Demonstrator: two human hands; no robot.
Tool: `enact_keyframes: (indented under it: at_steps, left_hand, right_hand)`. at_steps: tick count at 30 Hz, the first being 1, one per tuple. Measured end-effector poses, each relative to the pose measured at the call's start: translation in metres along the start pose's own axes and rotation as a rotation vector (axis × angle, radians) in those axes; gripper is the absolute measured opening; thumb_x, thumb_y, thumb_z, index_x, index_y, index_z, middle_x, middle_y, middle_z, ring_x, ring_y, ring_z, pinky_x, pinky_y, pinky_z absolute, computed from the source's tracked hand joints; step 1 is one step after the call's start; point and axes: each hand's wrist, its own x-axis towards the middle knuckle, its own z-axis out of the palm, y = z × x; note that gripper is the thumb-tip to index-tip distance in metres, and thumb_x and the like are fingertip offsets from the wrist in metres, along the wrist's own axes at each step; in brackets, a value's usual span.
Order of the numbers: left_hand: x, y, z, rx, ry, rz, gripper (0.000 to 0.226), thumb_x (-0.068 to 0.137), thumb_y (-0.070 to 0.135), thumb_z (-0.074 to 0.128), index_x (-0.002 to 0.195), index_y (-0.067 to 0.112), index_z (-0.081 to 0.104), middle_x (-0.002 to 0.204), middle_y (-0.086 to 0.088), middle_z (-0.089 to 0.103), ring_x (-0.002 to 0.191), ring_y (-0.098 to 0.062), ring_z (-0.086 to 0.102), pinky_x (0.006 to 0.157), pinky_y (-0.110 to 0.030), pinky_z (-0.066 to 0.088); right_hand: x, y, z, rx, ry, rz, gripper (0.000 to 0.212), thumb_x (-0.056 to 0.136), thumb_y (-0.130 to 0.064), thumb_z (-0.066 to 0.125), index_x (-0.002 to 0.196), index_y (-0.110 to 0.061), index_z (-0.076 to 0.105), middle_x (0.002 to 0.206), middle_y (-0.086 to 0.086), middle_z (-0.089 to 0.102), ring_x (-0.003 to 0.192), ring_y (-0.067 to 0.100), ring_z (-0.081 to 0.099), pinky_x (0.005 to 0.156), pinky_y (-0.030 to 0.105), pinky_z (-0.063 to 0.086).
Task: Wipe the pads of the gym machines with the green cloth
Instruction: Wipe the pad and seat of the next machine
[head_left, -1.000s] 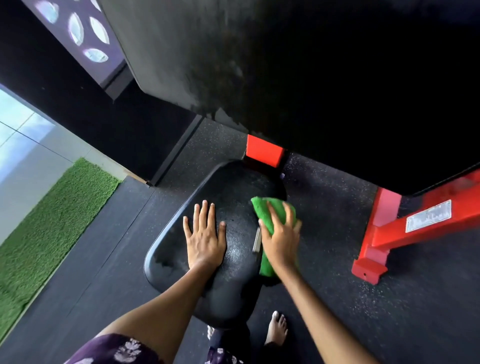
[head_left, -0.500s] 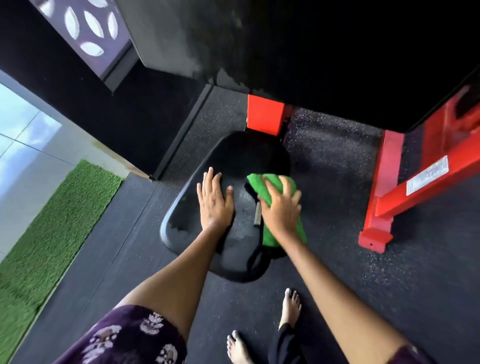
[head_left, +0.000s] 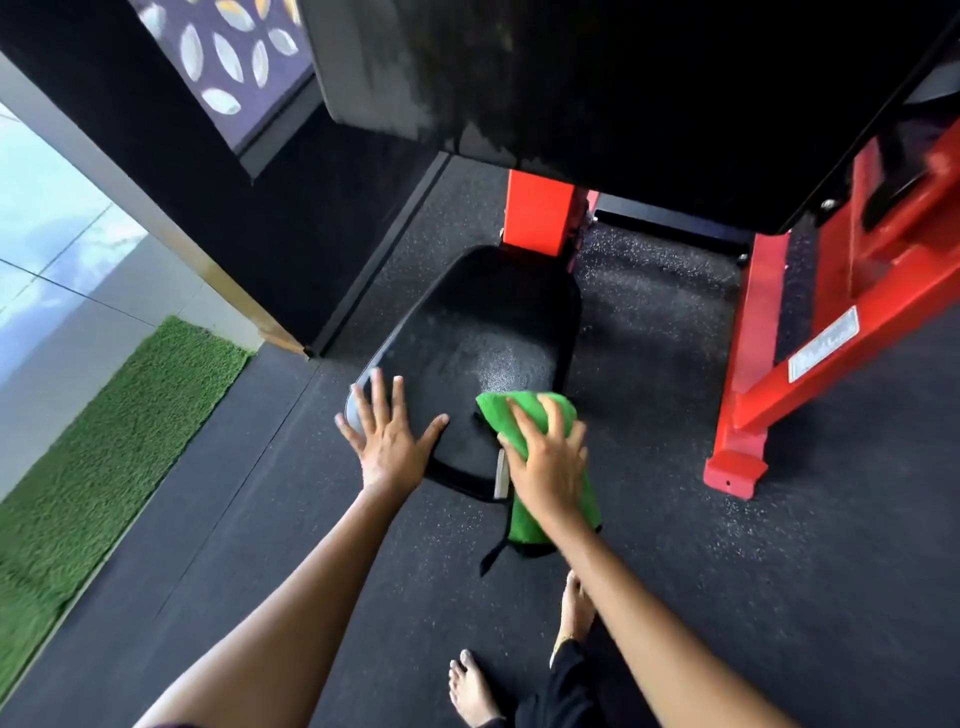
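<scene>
A black seat pad (head_left: 483, 343) of a red-framed gym machine lies low in front of me, with a damp sheen across its middle. My left hand (head_left: 387, 441) rests flat on the pad's near left corner, fingers spread. My right hand (head_left: 548, 462) presses the folded green cloth (head_left: 524, 410) against the pad's near right edge, fingers lying over the top of it. The cloth's lower end hangs past the pad's edge below my wrist. A large black back pad (head_left: 597, 88) rises behind the seat.
The red machine frame (head_left: 810, 364) and its foot (head_left: 735, 470) stand on the right. Speckled black rubber flooring (head_left: 649, 545) surrounds the seat. A strip of artificial grass (head_left: 98, 457) runs along the left by a window. My bare feet (head_left: 475, 686) stand below the pad.
Both hands slid toward the pad's near edge, the right one dragging the green cloth along. The view pulled back, showing more of the floor and red frame.
</scene>
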Motion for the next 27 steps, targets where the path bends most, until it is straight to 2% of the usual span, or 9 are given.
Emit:
enact_keyframes:
  at_steps: [2,5,11,13,15,19,20,24,27]
  left_hand:
    - [0.002,0.000,-0.004,0.004,-0.096,-0.143,0.092,0.085,0.071,0.035,0.151,0.021,-0.005,0.156,-0.004,-0.022,0.141,-0.027,-0.027,0.106,-0.051,-0.024]
    - [0.004,-0.002,-0.010,-0.001,-0.167,-0.140,0.096,0.082,0.074,0.038,0.151,0.023,-0.006,0.157,-0.003,-0.020,0.142,-0.027,-0.023,0.112,-0.053,-0.013]
    - [0.003,-0.014,-0.023,0.045,-0.209,-0.079,0.094,0.082,0.071,0.043,0.151,0.027,-0.004,0.158,-0.002,-0.015,0.145,-0.026,-0.014,0.116,-0.052,0.003]
    - [0.003,-0.016,-0.024,0.045,-0.202,-0.067,0.093,0.083,0.070,0.044,0.151,0.028,-0.002,0.159,-0.001,-0.014,0.145,-0.025,-0.013,0.116,-0.052,0.006]
    - [0.002,-0.018,-0.025,0.033,-0.203,-0.048,0.092,0.084,0.068,0.046,0.151,0.028,-0.002,0.158,-0.001,-0.015,0.145,-0.025,-0.013,0.116,-0.052,0.006]
    - [0.002,-0.020,-0.027,-0.045,-0.225,-0.027,0.091,0.085,0.063,0.050,0.151,0.027,-0.001,0.158,0.000,-0.015,0.145,-0.023,-0.016,0.116,-0.051,0.004]
    - [0.001,-0.022,-0.027,-0.067,-0.226,-0.033,0.091,0.085,0.061,0.052,0.151,0.027,-0.001,0.158,0.000,-0.015,0.145,-0.023,-0.016,0.116,-0.050,0.004]
    - [0.003,-0.022,-0.026,-0.108,-0.204,-0.029,0.085,0.089,0.050,0.055,0.151,0.027,0.004,0.159,0.000,-0.013,0.145,-0.021,-0.015,0.117,-0.050,0.004]
    - [0.005,-0.030,-0.030,-0.217,-0.186,-0.032,0.073,0.091,0.038,0.058,0.150,0.027,0.017,0.160,0.002,-0.001,0.146,-0.021,-0.004,0.117,-0.045,0.007]
  right_hand:
    - [0.036,0.003,-0.005,0.000,-0.066,0.129,0.047,0.085,-0.036,0.065,0.131,-0.036,0.054,0.145,0.002,0.037,0.114,0.037,0.041,0.085,0.051,0.043]
    - [0.055,-0.007,-0.002,-0.036,-0.084,0.252,0.048,0.091,-0.040,0.055,0.138,-0.038,0.045,0.151,0.000,0.027,0.120,0.034,0.035,0.091,0.049,0.039]
    - [-0.042,-0.028,0.002,-0.096,-0.028,-0.135,0.057,0.068,-0.036,0.078,0.122,-0.034,0.061,0.126,0.002,0.057,0.102,0.033,0.048,0.071,0.045,0.045]
    - [-0.039,-0.013,0.000,-0.141,-0.040,-0.321,0.062,0.065,-0.034,0.082,0.123,-0.035,0.061,0.122,0.001,0.059,0.099,0.030,0.044,0.068,0.043,0.047]
    - [-0.013,0.003,-0.005,-0.206,-0.042,-0.394,0.058,0.066,-0.033,0.082,0.121,-0.035,0.062,0.119,0.002,0.060,0.093,0.031,0.046,0.065,0.042,0.049]
    - [0.024,-0.012,-0.011,-0.152,-0.081,-0.008,0.044,0.083,-0.034,0.069,0.126,-0.031,0.060,0.134,0.006,0.050,0.108,0.038,0.047,0.080,0.049,0.045]
    - [0.021,-0.025,-0.007,-0.160,-0.087,0.005,0.045,0.084,-0.035,0.068,0.127,-0.031,0.059,0.136,0.005,0.049,0.110,0.038,0.046,0.081,0.048,0.043]
    - [0.001,-0.029,0.001,-0.240,-0.050,-0.500,0.056,0.068,-0.036,0.080,0.121,-0.034,0.063,0.121,0.002,0.059,0.092,0.032,0.053,0.068,0.041,0.046]
    - [-0.006,0.021,-0.011,-0.240,-0.078,-0.806,0.054,0.080,-0.037,0.061,0.133,-0.037,0.049,0.130,0.000,0.049,0.094,0.028,0.045,0.070,0.039,0.046]
